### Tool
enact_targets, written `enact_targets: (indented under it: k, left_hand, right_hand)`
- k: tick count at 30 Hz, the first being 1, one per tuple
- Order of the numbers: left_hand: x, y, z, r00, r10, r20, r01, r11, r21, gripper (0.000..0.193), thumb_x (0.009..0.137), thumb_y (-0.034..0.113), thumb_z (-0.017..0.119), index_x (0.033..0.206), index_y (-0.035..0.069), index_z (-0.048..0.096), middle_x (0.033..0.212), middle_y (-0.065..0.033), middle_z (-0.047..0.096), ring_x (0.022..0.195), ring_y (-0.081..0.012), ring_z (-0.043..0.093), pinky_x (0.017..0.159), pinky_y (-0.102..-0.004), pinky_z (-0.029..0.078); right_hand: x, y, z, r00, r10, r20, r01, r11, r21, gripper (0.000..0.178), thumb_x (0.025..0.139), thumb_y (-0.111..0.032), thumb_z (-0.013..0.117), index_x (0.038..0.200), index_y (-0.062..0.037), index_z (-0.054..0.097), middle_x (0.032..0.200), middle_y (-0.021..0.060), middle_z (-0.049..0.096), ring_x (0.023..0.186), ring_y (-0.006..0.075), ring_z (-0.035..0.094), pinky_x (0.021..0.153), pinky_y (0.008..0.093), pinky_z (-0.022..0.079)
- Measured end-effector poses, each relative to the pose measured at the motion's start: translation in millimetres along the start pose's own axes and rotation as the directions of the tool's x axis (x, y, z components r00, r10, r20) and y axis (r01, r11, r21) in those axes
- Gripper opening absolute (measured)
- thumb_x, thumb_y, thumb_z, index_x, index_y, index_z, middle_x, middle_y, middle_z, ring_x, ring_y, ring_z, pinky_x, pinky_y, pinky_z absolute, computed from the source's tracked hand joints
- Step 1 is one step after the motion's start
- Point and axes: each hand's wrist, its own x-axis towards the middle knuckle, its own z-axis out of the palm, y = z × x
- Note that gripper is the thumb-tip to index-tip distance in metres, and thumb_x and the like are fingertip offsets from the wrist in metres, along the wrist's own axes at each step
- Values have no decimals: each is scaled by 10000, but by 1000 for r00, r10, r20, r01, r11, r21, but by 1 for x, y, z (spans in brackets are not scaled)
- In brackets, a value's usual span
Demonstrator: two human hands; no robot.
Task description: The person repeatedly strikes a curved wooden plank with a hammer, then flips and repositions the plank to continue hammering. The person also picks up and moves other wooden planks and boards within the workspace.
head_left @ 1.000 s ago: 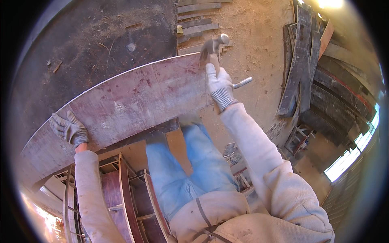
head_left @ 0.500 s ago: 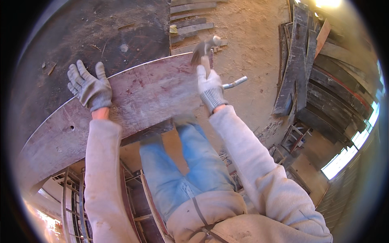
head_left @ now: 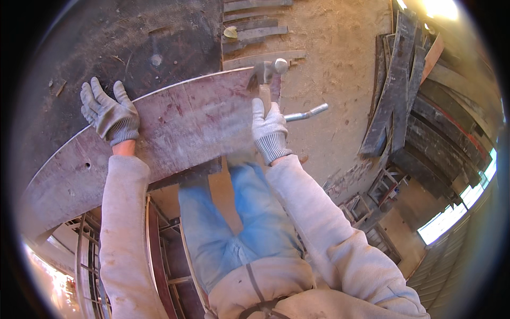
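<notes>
Working down by size: what's biggest?

Dark desk point(head_left: 191, 50), upper left, gritty on top. Then the curved board point(head_left: 175, 125), set along the desk's near side, pale bowed edge facing away from the person

Left hand?

Gloved left hand point(head_left: 112, 114): fingers spread, nothing gripped, over the board's far edge with fingertips out past it above the desk. Can't tell how hard it presses, if at all

Right?

Gloved right hand point(head_left: 269, 127): wrapped round the handle of a hammer point(head_left: 264, 77), choked up near the head. Head is over the board's right end, side-on, claw left. Can't tell if it touches

So which step?

My read: steadying and positioning, hammer at the ready. A blow would call for turning the striking face to the board and a firm left palm well clear

Small stuff?

Bent metal tube point(head_left: 307, 112) juts out just beside the right hand; mounting hidden. Last, a small dark hole point(head_left: 87, 165) in the board's left part
</notes>
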Motion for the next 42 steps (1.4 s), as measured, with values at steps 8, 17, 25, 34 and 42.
enact_targets:
  k: [8,17,25,34,42]
  left_hand:
    - [5,-2,-2,999,40,10,-41,993,109,597,1051,455,575,1504,70,529,1567,-199,510,1479,-373,439,1232,-515,315]
    - [3,0,-3,999,32,11,-32,997,73,588,1047,435,587,1512,81,520,1582,-189,496,1485,-372,432,1239,-523,303]
    - [2,1,-4,998,38,58,-42,996,80,623,1042,447,586,1547,95,486,1608,-165,467,1508,-361,408,1259,-536,269]
    - [2,0,-2,998,-4,60,1,999,49,635,1043,479,572,1552,110,485,1629,-166,440,1539,-351,367,1274,-540,239]
    - [4,-1,-3,999,7,52,-11,998,63,645,1033,477,593,1543,96,490,1614,-170,452,1524,-361,383,1266,-555,248]
  right_hand:
    - [11,4,4,990,-92,-103,101,991,85,601,1052,-576,532,1149,15,586,1001,364,686,975,567,668,837,595,540]
    - [3,1,-1,989,-72,-128,90,986,140,562,1052,-537,563,1081,23,590,967,337,690,950,544,680,810,575,552]
    - [-110,8,-61,978,35,207,-89,962,259,466,1088,-440,547,1174,5,653,971,208,745,930,332,739,819,482,569]
    - [10,-5,-39,988,0,157,-23,989,147,526,1061,-516,560,1133,-2,646,962,254,730,919,425,725,823,532,557]
    - [-24,43,24,994,-78,-70,81,996,36,519,1020,-526,631,1106,-15,617,911,287,715,886,492,717,768,557,557]
